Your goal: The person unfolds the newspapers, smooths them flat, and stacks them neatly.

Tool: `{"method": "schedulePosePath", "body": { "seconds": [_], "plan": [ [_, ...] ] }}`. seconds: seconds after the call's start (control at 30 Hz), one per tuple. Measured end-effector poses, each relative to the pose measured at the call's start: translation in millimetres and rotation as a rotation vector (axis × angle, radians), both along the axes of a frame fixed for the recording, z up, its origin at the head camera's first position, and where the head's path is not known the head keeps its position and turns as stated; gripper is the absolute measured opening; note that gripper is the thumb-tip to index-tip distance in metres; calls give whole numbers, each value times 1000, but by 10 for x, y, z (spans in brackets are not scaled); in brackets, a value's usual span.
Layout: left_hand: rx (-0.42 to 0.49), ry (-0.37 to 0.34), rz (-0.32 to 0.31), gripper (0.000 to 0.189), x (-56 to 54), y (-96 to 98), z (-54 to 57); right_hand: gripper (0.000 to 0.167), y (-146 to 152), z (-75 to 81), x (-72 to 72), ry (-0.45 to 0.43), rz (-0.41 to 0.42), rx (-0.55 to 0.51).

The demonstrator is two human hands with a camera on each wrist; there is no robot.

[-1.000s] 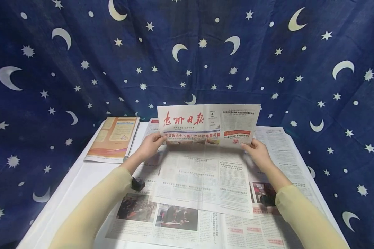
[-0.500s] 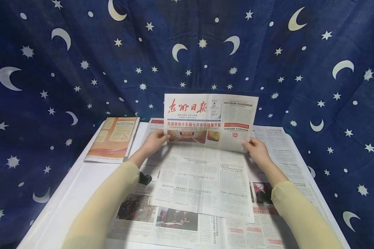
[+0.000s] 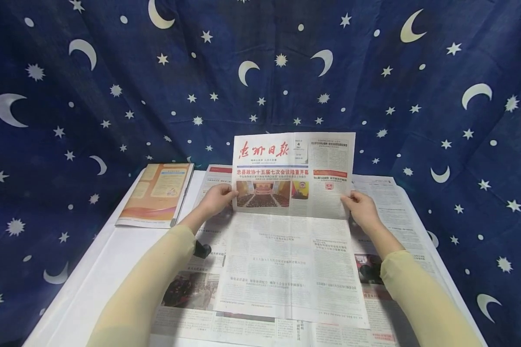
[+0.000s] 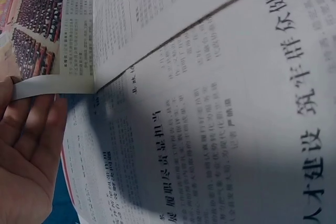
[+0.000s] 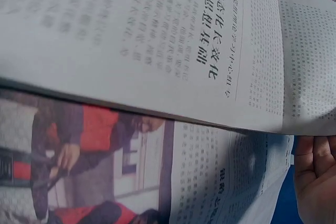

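A folded newspaper (image 3: 286, 250) with a red masthead is held up by both hands, its upper part raised toward the curtain and its lower part sloping toward me. My left hand (image 3: 217, 198) pinches its left edge beside the colour photo, thumb in front and fingers behind. On the opposite edge, my right hand (image 3: 363, 210) grips the paper the same way, just above the crosswise crease. The left wrist view shows the left hand (image 4: 26, 150) with the paper's edge between thumb and fingers. In the right wrist view, fingers of the right hand (image 5: 317, 177) lie under the sheet.
An opened-out newspaper (image 3: 382, 207) lies flat on the white table (image 3: 100, 270) beneath the held one. At the back left rests an orange-brown magazine (image 3: 156, 193). A dark blue curtain (image 3: 260, 62) with moons and stars hangs behind the table.
The upper part of the held newspaper has tilted up to face me, uncovering the colour photo. Its lower edge now reaches nearer to me. The left hand has shifted slightly right.
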State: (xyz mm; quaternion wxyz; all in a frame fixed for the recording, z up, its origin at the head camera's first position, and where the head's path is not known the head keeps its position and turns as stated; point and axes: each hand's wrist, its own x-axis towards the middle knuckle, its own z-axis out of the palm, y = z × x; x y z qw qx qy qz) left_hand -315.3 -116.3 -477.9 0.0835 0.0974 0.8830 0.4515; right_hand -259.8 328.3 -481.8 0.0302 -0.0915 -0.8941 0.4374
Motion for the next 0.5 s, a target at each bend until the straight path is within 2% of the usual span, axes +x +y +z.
{"method": "schedulePosePath", "body": {
  "seconds": [0.23,0.4,0.5],
  "plan": [
    [73,-42,5,27,38,85,-73,50,110,-16,15,-30,17,45],
    [114,-121,29,25,82,210,-133,50,201,-35,70,-62,20,64],
    [95,-152,28,23,117,295,-150,49,268,-55,120,-77,39,68]
  ]
}}
